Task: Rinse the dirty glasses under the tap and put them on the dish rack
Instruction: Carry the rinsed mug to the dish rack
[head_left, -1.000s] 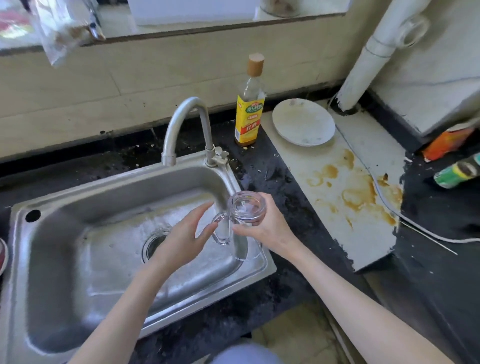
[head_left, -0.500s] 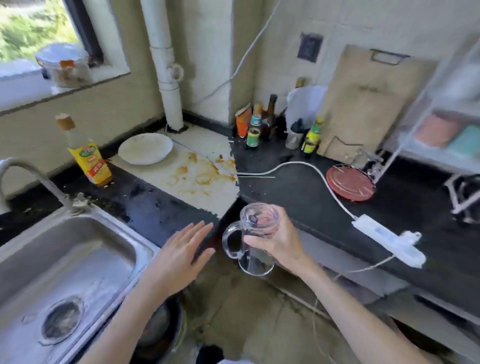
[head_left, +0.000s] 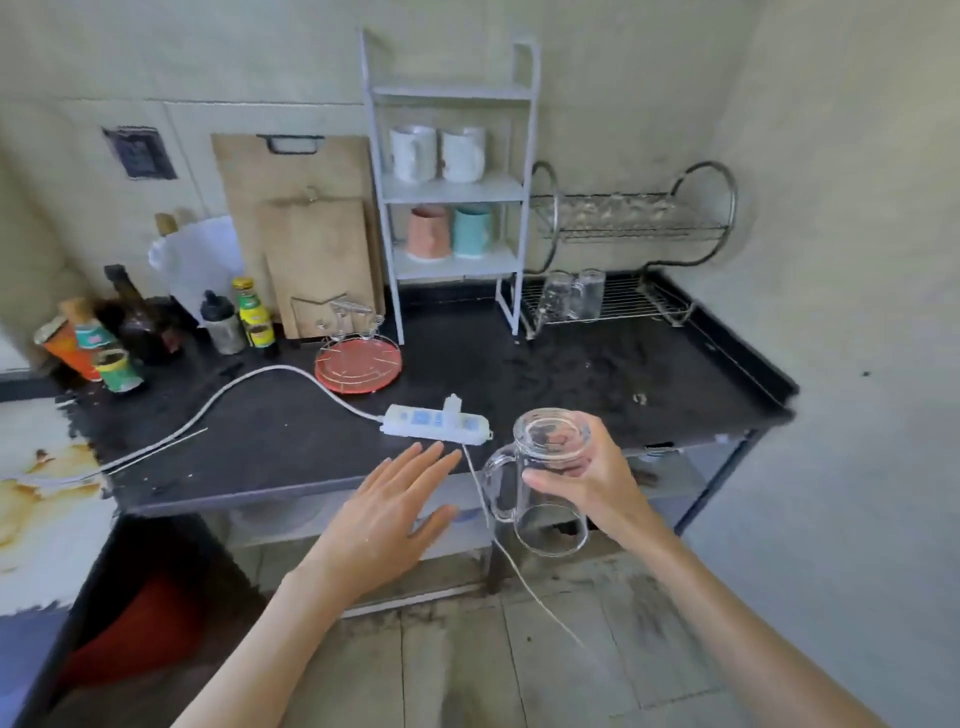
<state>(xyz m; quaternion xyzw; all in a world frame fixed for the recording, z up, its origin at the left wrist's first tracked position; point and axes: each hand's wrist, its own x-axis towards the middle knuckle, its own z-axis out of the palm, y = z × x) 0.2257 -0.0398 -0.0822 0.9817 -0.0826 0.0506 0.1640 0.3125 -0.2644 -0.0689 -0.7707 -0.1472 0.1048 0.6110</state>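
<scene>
The glass mug (head_left: 549, 480) is held in the right hand (head_left: 592, 480), whose fingers and thumb curl round its clear side, with the handle sticking out to the left. It hangs in the air in front of the black desk (head_left: 571, 374), not over the sink any more. A second ago the mug was at the sink under the tap, and now the person has turned away, so the dish rack (head_left: 623, 260) shows up ahead at the back of the desk. The left hand (head_left: 387, 514) is flat and spread wide, holding nothing, just beside the mug. So the rinse looks done, and the next job is to carry the mug over to the rack. Two clear glasses (head_left: 574, 293) already stand on the bottom of the rack, with room next to them. A white power strip (head_left: 436, 423) lies on the desk near the hands, so drips from the mug could be a worry there.
</scene>
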